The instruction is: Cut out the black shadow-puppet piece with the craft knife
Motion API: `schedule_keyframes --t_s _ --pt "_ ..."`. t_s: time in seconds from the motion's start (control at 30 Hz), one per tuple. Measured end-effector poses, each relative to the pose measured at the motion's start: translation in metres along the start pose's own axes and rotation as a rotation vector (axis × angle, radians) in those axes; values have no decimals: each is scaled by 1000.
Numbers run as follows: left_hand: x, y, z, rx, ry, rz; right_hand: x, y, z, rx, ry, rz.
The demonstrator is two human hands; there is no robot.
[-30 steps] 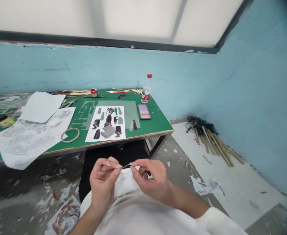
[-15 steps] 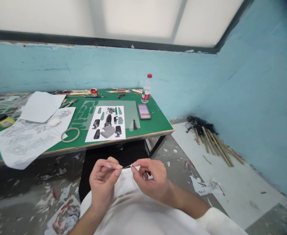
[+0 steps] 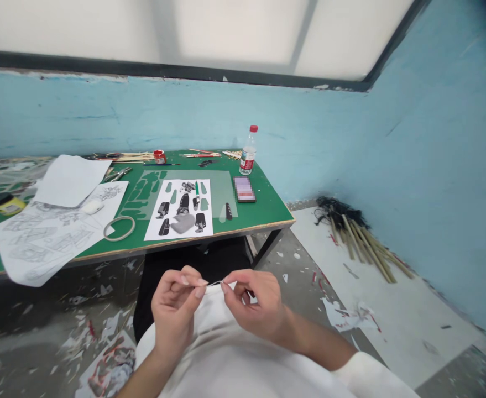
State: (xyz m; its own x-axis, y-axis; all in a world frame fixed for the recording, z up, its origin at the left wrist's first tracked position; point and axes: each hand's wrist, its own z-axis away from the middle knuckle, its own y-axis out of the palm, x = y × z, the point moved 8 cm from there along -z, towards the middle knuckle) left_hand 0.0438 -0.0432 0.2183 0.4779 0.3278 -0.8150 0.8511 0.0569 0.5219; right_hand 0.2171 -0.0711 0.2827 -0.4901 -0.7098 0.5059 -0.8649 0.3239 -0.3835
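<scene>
My left hand (image 3: 175, 309) and my right hand (image 3: 253, 307) are held close together above my lap, over my white garment. Both pinch the ends of a thin, pale sliver (image 3: 214, 283) between thumb and fingertips; it is too small to name. The hands hover below the front edge of a green table (image 3: 263, 213). On the table lies a white sheet with dark cut-out shapes (image 3: 181, 209).
A water bottle (image 3: 248, 151), a phone (image 3: 244, 188), a tape ring (image 3: 119, 228), a small red jar (image 3: 158, 156), a yellow tin (image 3: 2, 203) and drawing sheets (image 3: 43, 232) lie on the table. Bamboo sticks (image 3: 362, 240) rest on the floor by the blue wall. Paper scraps litter the floor.
Both hands keep pinching the thin sliver; the fingertips have drawn slightly closer together. Nothing else has moved.
</scene>
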Motion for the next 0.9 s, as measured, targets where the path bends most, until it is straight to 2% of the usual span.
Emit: schedule_keyframes --t_s 0.37,0.5,0.63,0.7,0.9 --pt "-8 -2 5 73 162 -68 2 -1 -2 -1 -9 -4" --pt "-11 -3 7 71 189 -65 -6 0 0 52 85 -98" --pt "-8 -4 1 45 75 -28 -13 3 2 191 169 -189" --pt "-4 -4 -3 28 -13 -8 -15 3 2 216 188 -201" --pt "6 -7 -6 -27 -174 18 -8 0 -2 174 48 -191"
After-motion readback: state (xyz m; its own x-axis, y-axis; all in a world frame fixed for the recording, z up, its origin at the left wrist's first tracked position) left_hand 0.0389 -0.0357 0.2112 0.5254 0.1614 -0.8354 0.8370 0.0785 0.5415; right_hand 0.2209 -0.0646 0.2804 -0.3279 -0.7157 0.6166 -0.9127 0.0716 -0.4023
